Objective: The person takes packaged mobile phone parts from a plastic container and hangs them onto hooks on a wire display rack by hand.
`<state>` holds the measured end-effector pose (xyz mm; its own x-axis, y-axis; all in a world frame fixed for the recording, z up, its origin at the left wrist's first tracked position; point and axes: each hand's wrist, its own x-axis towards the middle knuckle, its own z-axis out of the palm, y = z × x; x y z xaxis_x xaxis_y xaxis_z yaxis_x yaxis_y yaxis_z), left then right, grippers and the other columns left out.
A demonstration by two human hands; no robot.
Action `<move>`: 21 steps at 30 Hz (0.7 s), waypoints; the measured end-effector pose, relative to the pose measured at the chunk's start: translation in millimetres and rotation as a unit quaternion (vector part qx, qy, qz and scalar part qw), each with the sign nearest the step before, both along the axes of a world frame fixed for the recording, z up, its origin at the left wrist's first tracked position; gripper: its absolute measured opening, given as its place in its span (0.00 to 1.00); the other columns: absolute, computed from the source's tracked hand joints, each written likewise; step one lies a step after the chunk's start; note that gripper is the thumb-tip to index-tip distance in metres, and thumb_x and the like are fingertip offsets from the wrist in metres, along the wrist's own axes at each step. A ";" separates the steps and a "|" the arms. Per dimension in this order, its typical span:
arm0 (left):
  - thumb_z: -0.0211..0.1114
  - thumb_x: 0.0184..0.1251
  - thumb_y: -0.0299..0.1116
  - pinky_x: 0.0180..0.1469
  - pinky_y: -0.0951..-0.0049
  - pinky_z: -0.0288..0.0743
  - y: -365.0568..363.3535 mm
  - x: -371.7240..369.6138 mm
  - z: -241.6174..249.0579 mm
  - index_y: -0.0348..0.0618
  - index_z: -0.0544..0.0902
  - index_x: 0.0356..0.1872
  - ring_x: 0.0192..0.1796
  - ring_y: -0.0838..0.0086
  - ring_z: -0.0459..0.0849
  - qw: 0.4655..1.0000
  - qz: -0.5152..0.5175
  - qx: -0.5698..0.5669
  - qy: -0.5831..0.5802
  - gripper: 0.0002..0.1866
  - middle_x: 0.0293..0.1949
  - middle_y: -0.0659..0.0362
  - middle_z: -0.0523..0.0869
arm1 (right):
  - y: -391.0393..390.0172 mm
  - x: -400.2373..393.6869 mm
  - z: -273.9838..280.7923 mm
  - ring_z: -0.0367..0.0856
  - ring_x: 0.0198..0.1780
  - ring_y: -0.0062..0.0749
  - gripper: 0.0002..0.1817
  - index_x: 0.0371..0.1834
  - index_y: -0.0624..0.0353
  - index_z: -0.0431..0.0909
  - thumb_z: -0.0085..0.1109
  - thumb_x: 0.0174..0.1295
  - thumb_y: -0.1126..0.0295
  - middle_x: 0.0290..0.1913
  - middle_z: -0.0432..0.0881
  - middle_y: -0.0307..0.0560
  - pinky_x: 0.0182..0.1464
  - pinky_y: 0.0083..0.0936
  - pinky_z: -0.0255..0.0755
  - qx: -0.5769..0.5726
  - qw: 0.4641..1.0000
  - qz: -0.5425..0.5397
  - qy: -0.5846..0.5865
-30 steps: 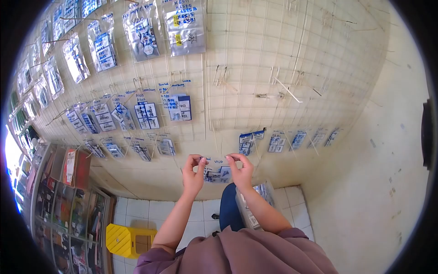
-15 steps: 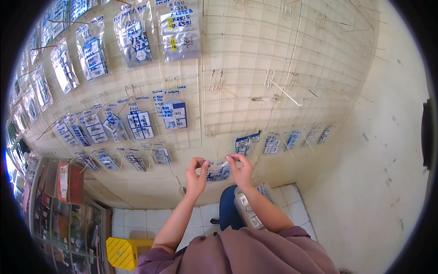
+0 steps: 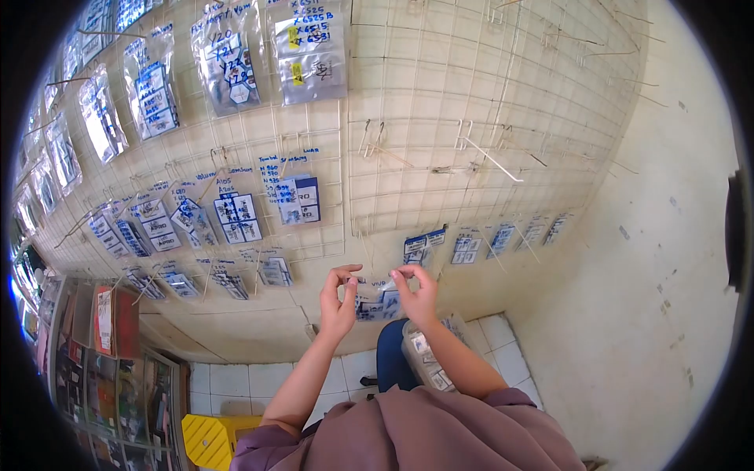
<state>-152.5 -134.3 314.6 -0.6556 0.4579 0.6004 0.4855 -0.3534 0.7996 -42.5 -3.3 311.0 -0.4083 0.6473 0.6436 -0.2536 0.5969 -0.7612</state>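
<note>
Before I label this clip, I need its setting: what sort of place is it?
Probably a shop or stockroom, perhaps for phone parts: clear plastic packets with blue handwriting, including "Samsung", hang on a pale wire grid, and a glass-fronted cabinet of goods stands at left.

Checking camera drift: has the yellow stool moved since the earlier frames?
No. The stool keeps its place beside the glass cabinet; both just sit lower in view.
</note>
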 end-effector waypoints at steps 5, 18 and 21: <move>0.55 0.74 0.27 0.52 0.70 0.73 0.8 -1.6 -2.3 0.36 0.74 0.38 0.44 0.73 0.81 1.000 -0.017 0.003 -0.017 0.05 0.42 0.53 0.87 | -2.8 2.5 2.6 0.77 0.36 0.20 0.05 0.35 0.65 0.82 0.67 0.62 0.75 0.32 0.83 0.40 0.44 0.20 0.72 0.009 1.000 -0.001 0.002; 0.73 0.58 0.30 0.41 0.67 0.70 16.8 -41.0 -17.5 0.41 0.84 0.33 0.37 0.66 0.74 0.976 0.182 -0.039 0.114 0.07 0.34 0.57 0.74 | 40.1 -40.8 -7.4 0.80 0.34 0.32 0.07 0.33 0.63 0.82 0.71 0.57 0.74 0.31 0.82 0.45 0.40 0.25 0.73 0.096 0.994 -0.034 -0.030; 0.76 0.55 0.30 0.39 0.66 0.69 26.1 -54.1 -15.9 0.42 0.86 0.31 0.35 0.65 0.72 0.969 0.218 -0.081 0.084 0.07 0.31 0.57 0.72 | 54.9 -60.8 -9.4 0.81 0.34 0.36 0.08 0.32 0.59 0.83 0.73 0.55 0.71 0.30 0.81 0.44 0.39 0.30 0.71 0.151 0.984 -0.083 -0.045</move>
<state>-206.6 -108.2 298.7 -0.7079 0.2562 0.6582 0.6880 0.0393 0.7246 -103.4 51.6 301.6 -0.3776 0.4954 0.7823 -0.0728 0.8264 -0.5584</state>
